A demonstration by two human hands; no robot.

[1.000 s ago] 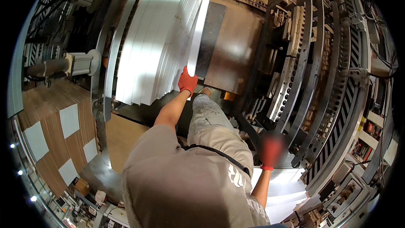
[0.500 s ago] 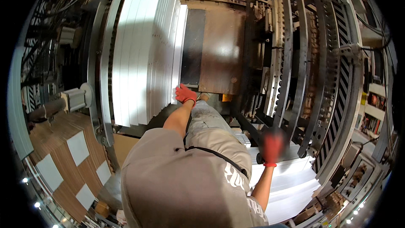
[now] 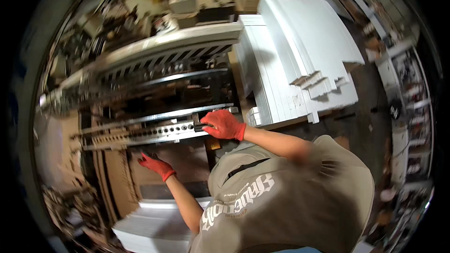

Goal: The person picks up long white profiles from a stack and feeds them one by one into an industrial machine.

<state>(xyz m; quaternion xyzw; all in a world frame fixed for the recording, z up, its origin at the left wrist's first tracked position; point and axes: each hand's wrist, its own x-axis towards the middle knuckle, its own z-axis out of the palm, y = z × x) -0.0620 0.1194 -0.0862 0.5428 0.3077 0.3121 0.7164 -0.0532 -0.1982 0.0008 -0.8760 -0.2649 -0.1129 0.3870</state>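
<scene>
My right hand (image 3: 224,124), in a red glove, is closed round a small dark end piece beside the perforated metal rail (image 3: 161,132). The exact shape of that piece is mostly hidden by the fingers. To the left, my left hand (image 3: 156,165), also red-gloved, reaches over the brown machine bed (image 3: 185,159) with fingers stretched out and nothing visible in them. Close to my left forearm lies a stack of white flat sheets (image 3: 154,227).
A larger pile of white flat cartons (image 3: 309,33) stands beyond my right arm. Across the machine run a metal bar (image 3: 159,82) and a pale beam with dark stripes (image 3: 164,42). Shelves with assorted items (image 3: 412,140) line the right side. Dark floor (image 3: 370,112) shows beside the pile.
My body and view have turned to the right. My left hand has come away from the white stack's edge and now hovers over the bed. My right hand now grips beside the rail.
</scene>
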